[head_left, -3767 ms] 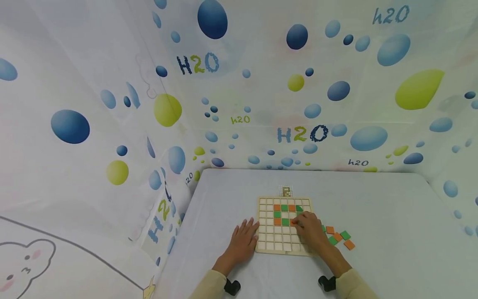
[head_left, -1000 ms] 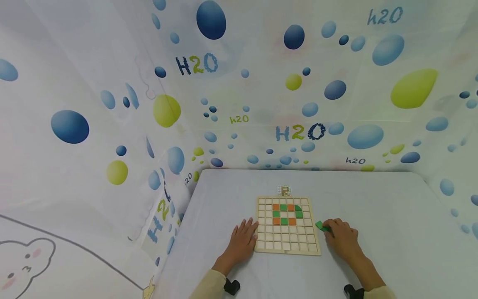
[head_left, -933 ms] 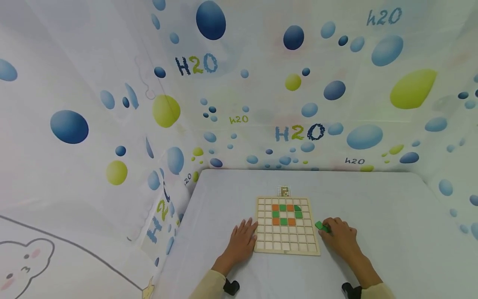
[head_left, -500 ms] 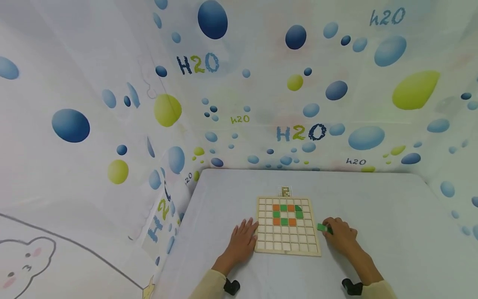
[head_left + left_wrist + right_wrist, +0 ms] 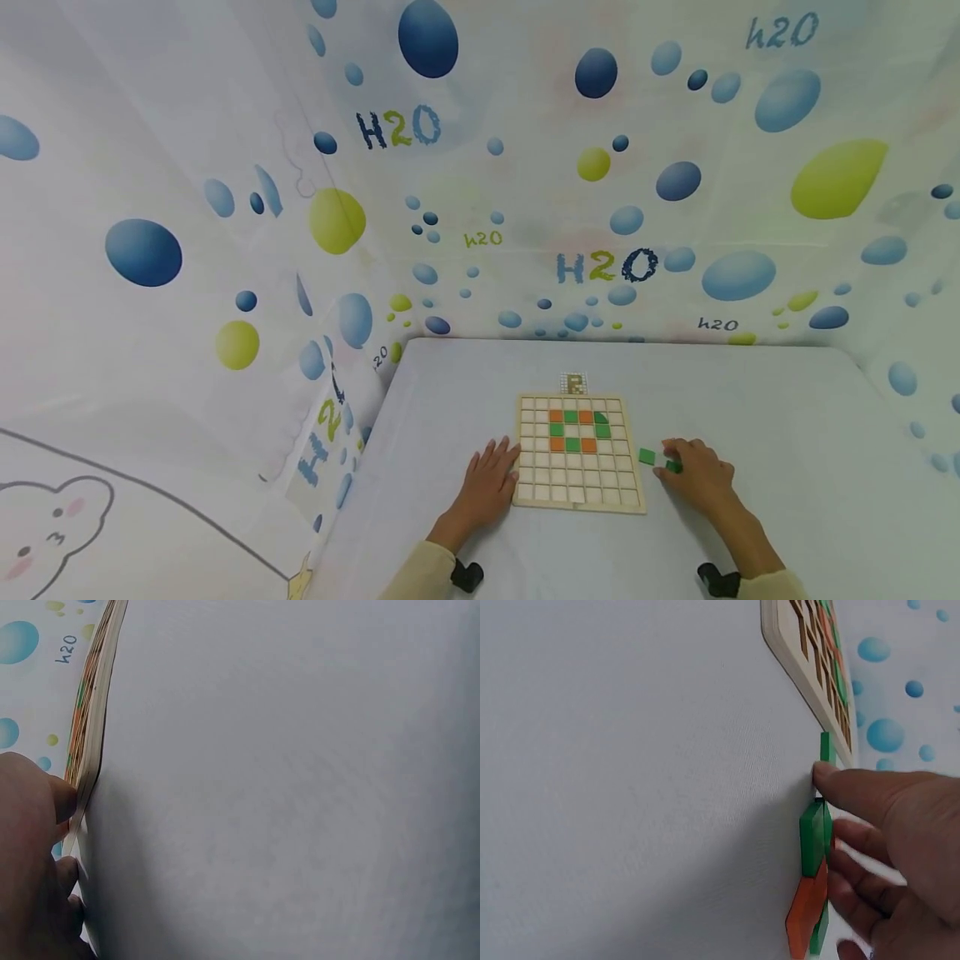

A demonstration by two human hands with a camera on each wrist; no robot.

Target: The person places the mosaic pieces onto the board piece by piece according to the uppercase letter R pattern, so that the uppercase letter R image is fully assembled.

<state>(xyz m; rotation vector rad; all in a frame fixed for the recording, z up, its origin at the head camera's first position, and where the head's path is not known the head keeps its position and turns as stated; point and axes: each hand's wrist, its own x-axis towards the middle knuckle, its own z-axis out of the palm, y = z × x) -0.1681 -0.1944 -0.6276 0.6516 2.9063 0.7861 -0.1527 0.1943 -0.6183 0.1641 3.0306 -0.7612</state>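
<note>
Judging by the board (image 5: 578,451) near the table's (image 5: 787,417) front edge, eight tiles form a ring, lower rows bare; left hand (image 5: 487,483) rests flat against it, right hand (image 5: 693,475) touching loose tiles (image 5: 814,847) beside its right edge.

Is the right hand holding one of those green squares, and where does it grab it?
The right hand rests on loose green square tiles lying on the table, fingertips on top. No real grip shows. The left hand only touches the wooden grid board's edge.

Left grip (image 5: 487,483) flat, fingers straight; right grip (image 5: 693,475) palm-down, fingers seemingly relaxed.
</note>
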